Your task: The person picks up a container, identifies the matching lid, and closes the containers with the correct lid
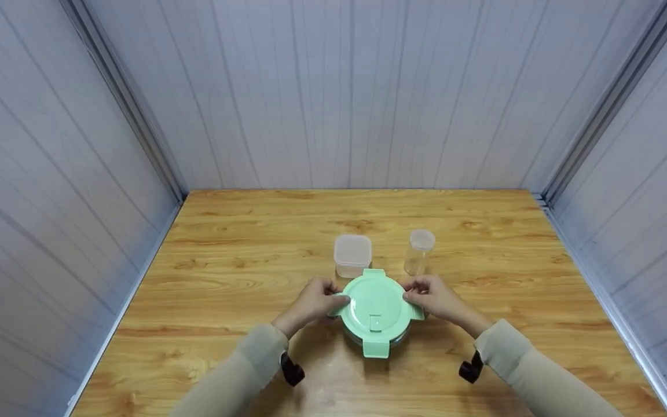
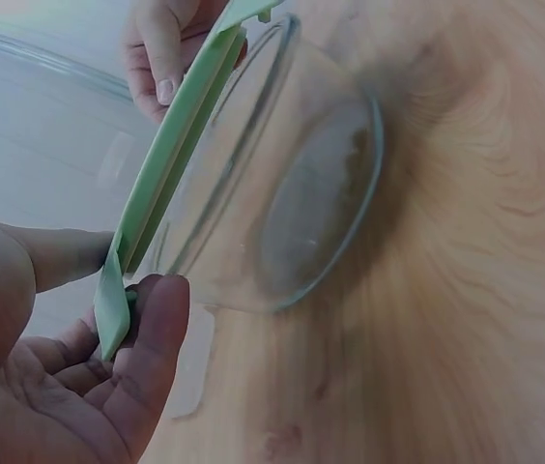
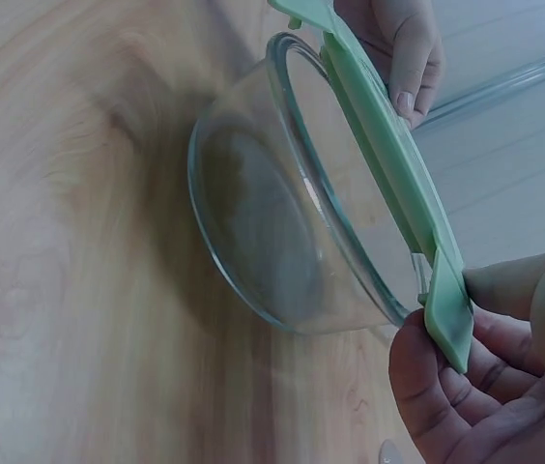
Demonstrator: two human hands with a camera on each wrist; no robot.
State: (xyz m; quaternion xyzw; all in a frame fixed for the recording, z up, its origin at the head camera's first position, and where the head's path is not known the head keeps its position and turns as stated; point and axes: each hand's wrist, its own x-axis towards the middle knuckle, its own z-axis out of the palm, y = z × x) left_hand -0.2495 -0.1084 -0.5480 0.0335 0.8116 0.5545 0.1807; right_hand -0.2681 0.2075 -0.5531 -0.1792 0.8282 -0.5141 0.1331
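A round light-green lid (image 1: 375, 301) with flaps around its edge is held between both hands. My left hand (image 1: 317, 303) pinches its left flap, thumb on top and fingers beneath. On the opposite side, my right hand (image 1: 435, 298) grips the right flap (image 3: 451, 314) in the same way. Below the lid stands a clear round glass bowl (image 3: 263, 213) on the table, mostly hidden under it in the head view. Both wrist views show a narrow gap between the lid's underside and the bowl's rim (image 2: 253, 126).
Behind the lid, a small square translucent container (image 1: 352, 253) stands on the wooden table (image 1: 241, 255). To its right is a clear cylindrical jar (image 1: 420, 253) with a pale lid, just beyond my right hand. Pale panelled walls (image 1: 345, 104) enclose the table at the back and sides.
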